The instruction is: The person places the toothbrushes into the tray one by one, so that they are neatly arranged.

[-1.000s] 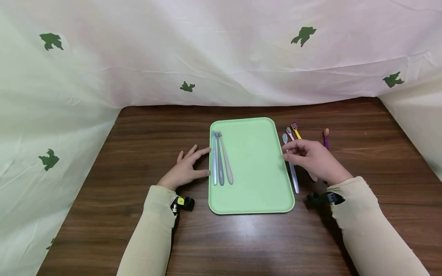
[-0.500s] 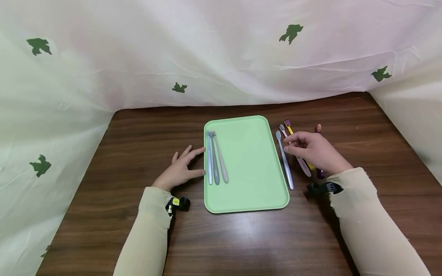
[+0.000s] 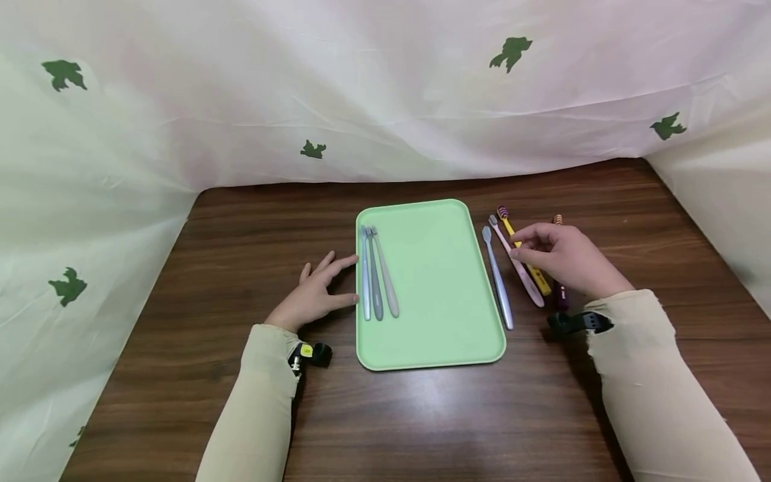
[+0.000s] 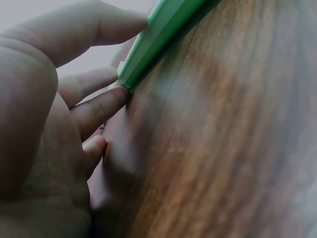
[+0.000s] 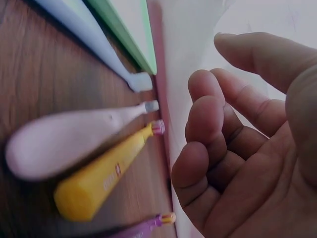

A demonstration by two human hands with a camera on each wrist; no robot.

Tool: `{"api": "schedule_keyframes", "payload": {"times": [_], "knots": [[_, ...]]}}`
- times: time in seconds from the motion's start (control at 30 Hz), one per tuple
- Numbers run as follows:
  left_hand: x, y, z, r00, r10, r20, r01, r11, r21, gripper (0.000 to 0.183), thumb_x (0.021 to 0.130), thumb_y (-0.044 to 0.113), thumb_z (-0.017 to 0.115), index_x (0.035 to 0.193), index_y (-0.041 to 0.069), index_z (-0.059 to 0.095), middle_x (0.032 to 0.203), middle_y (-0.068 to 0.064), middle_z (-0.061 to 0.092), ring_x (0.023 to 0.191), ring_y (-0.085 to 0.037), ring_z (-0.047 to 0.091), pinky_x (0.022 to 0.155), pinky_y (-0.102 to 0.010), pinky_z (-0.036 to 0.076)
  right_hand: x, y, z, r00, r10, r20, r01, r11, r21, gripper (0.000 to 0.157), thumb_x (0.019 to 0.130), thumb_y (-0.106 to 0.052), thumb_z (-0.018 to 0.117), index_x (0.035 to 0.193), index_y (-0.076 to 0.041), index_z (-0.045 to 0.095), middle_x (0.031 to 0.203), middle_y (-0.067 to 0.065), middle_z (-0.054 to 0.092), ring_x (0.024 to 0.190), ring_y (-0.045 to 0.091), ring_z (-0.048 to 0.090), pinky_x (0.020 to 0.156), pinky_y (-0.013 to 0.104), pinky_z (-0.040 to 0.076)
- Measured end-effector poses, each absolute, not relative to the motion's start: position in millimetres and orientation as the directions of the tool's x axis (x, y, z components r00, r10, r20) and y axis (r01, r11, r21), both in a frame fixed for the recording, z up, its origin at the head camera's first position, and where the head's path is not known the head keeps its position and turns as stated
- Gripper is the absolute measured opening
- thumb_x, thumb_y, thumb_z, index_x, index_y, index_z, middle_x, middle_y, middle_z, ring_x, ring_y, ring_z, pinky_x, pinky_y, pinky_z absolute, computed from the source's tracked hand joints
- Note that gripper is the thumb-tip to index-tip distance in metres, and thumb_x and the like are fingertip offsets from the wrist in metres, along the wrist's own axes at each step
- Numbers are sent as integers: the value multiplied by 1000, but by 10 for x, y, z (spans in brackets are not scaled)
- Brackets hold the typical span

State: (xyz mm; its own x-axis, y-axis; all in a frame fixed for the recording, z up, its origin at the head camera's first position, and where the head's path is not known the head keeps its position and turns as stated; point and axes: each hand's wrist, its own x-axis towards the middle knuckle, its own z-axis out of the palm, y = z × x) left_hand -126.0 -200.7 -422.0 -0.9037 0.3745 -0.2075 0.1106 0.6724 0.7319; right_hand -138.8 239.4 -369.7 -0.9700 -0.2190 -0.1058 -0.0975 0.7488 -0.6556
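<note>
A light green tray [image 3: 446,288] bears a blue toothbrush [image 3: 366,288], a dark grey toothbrush [image 3: 375,288] and a light grey toothbrush [image 3: 388,284] side by side near its left rim. My left hand [image 3: 312,298] touches that rim with extended fingertips and thumb. Right of the tray lie another blue toothbrush [image 3: 500,288], a pink toothbrush [image 3: 527,281], a yellow toothbrush [image 3: 541,281] and a purple toothbrush [image 3: 561,296]. Above the pink, yellow and purple ones my right hand [image 3: 566,258] hovers, fingers loosely bent; in the right wrist view nothing is between thumb and fingers.
The dark wooden table [image 3: 385,428] stretches around the tray on all sides. A white cloth [image 3: 391,87] with green bird shapes hangs along its back and sides. Each wrist wears a black strap device [image 3: 581,324].
My right hand has moved rightward from beside the tray, away from the nearer blue toothbrush, uncovering the pink and yellow ones. My left hand stays at the tray rim; the head view has shifted slightly.
</note>
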Motion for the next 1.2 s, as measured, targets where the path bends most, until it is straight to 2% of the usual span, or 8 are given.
{"api": "schedule_keyframes", "payload": {"times": [0.3,0.53,0.83,1.0,1.2], "knots": [[-1232,-2009,-4228,-907,364,-212,102,677,729,75,90,37,76,155,30,40,163,-4,29,155,-19,1,120,-51,-13,-1395,2547,-3748,-974,-186,-132,-54,752,-657,45,97,-42,65,126,-7,66,106,10,67,88,23,59,72,31,49],[-1214,-2013,-4224,-911,355,-210,98,681,726,74,90,36,76,154,29,40,163,-4,30,155,-20,2,120,-51,-13,-1431,2659,-3808,-977,-159,-142,-29,760,-649,48,97,-44,65,129,-7,65,107,11,66,85,22,61,70,30,50],[-1221,-2009,-4197,-914,351,-205,102,686,721,74,89,36,76,154,30,41,162,-5,31,155,-20,3,120,-51,-12,-1465,2757,-3832,-989,-50,-141,49,780,-624,51,96,-47,65,124,-5,66,111,17,66,89,28,58,69,34,48],[-1234,-2002,-4202,-914,355,-198,112,688,717,74,90,35,75,155,29,40,162,-5,33,155,-20,4,120,-50,-13,-1474,2788,-3882,-991,32,-132,111,754,-648,51,95,-46,67,122,-3,66,106,17,66,86,28,58,66,34,47],[-1242,-1990,-4208,-912,360,-195,118,688,716,73,90,34,75,155,28,40,161,-4,34,155,-20,4,120,-50,-13,-1484,2841,-3934,-982,69,-178,170,733,-658,49,95,-43,68,123,-3,64,109,17,63,88,29,57,68,34,47]]}}
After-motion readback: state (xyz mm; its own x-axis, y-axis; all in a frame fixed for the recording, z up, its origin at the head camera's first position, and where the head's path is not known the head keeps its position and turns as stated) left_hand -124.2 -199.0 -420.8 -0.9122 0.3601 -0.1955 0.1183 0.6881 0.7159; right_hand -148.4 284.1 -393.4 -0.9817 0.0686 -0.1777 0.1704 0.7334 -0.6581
